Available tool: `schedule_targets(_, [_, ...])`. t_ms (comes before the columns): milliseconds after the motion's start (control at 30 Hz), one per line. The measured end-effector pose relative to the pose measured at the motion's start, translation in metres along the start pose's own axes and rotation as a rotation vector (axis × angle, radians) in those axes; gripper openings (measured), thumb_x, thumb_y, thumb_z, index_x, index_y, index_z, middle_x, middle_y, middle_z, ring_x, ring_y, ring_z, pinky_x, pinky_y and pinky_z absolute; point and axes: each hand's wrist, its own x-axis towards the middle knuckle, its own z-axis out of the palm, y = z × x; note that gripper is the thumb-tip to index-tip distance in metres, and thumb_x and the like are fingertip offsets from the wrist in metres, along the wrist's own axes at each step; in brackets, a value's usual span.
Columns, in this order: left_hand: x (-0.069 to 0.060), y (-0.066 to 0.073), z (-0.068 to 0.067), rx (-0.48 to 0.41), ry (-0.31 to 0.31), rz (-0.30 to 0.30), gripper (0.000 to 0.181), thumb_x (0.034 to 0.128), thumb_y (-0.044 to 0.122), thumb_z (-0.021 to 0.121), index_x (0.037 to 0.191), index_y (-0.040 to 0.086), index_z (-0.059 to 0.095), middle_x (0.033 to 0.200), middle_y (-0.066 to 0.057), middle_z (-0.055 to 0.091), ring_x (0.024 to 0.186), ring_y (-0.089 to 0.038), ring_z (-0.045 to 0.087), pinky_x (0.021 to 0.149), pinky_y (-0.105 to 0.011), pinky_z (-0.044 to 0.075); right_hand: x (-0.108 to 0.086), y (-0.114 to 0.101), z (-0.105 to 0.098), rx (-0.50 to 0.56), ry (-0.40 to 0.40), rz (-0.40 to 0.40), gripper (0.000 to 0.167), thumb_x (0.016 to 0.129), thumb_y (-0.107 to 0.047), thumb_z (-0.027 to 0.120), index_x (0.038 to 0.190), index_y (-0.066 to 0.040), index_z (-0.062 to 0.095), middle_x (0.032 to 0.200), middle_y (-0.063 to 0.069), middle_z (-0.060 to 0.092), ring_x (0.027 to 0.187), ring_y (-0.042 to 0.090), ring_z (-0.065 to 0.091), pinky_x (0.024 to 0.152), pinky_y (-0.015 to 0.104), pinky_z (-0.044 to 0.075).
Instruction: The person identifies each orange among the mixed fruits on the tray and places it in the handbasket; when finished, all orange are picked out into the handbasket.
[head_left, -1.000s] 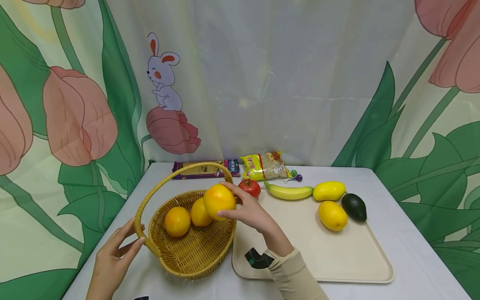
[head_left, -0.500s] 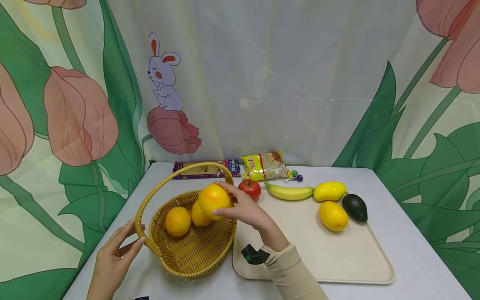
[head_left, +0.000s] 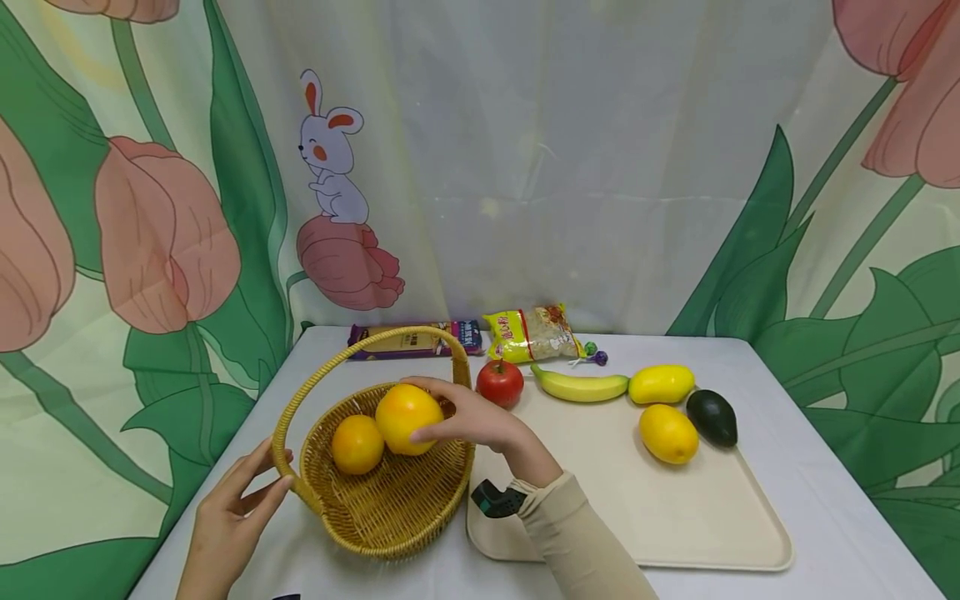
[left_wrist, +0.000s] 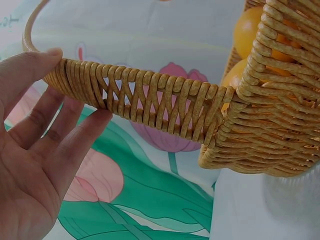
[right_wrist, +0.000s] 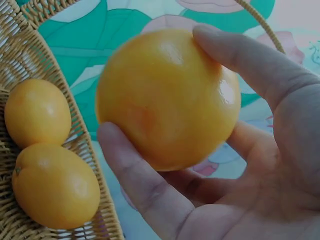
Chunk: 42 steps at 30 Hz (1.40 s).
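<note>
You seem mid-placement: left fingers (left_wrist: 82, 137) pinch the basket handle (left_wrist: 92, 82) near the worktop's left edge (head_left: 311, 354); right fingers (right_wrist: 140, 175) grasp an orange fruit (right_wrist: 167, 100), likely needing gentle lowering.

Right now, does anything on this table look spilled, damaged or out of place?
Nothing looks spilled or damaged. Slightly odd: in the head view, the avocado and apple seem to overlap the edge of the tray.
</note>
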Motion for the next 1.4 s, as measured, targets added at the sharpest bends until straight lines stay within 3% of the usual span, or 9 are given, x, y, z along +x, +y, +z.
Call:
schedule_targets(267, [0.000, 0.000, 0.000, 0.003, -0.007, -0.005, 0.059, 0.0824, 0.002, 0.070, 0.136, 0.020, 0.052, 0.102, 0.031, 0.054, 0.098, 0.020, 0.050, 0.071, -0.002, 0.051, 0.016, 0.003, 0.005, 0.035, -0.153, 0.014, 0.062, 0.085, -0.025, 0.069, 0.140, -0.036, 0.042, 0.132, 0.000, 0.048, 0.105, 0.018, 0.054, 0.077, 0.034, 0.060])
schedule_targets(500, [0.000, 0.001, 0.001, 0.001, -0.003, -0.005, 0.060, 0.0820, 0.001, 0.070, 0.136, 0.020, 0.052, 0.102, 0.030, 0.054, 0.098, 0.019, 0.051, 0.071, -0.002, 0.052, 0.031, 0.006, 0.013, 0.030, -0.238, 0.077, 0.061, 0.085, -0.022, 0.069, 0.139, -0.034, 0.043, 0.129, 0.002, 0.047, 0.103, 0.016, 0.053, 0.082, 0.043, 0.060])
schedule_targets(667, [0.000, 0.001, 0.001, 0.001, -0.005, -0.005, 0.060, 0.0821, 0.001, 0.070, 0.136, 0.021, 0.052, 0.102, 0.031, 0.054, 0.097, 0.020, 0.051, 0.071, -0.002, 0.052, 0.039, 0.012, 0.019, 0.023, -0.295, 0.105, 0.060, 0.085, -0.019, 0.068, 0.139, -0.031, 0.044, 0.124, 0.000, 0.047, 0.102, 0.015, 0.052, 0.079, 0.037, 0.061])
schedule_targets(900, [0.000, 0.001, 0.000, -0.004, 0.000, 0.006, 0.060, 0.0817, 0.000, 0.070, 0.135, 0.019, 0.052, 0.102, 0.031, 0.054, 0.097, 0.020, 0.051, 0.071, -0.002, 0.051, 0.044, 0.014, 0.030, 0.001, -0.325, 0.191, 0.060, 0.085, -0.020, 0.070, 0.139, -0.032, 0.045, 0.127, 0.000, 0.045, 0.100, 0.014, 0.053, 0.076, 0.032, 0.061])
schedule_targets(1400, [-0.001, 0.002, 0.000, -0.019, 0.006, 0.011, 0.059, 0.0814, -0.003, 0.069, 0.135, 0.017, 0.053, 0.102, 0.030, 0.054, 0.098, 0.018, 0.052, 0.072, -0.003, 0.052, 0.051, 0.019, 0.049, 0.003, -0.366, 0.246, 0.059, 0.084, -0.017, 0.071, 0.137, -0.031, 0.047, 0.128, 0.002, 0.046, 0.098, 0.014, 0.055, 0.071, 0.031, 0.061])
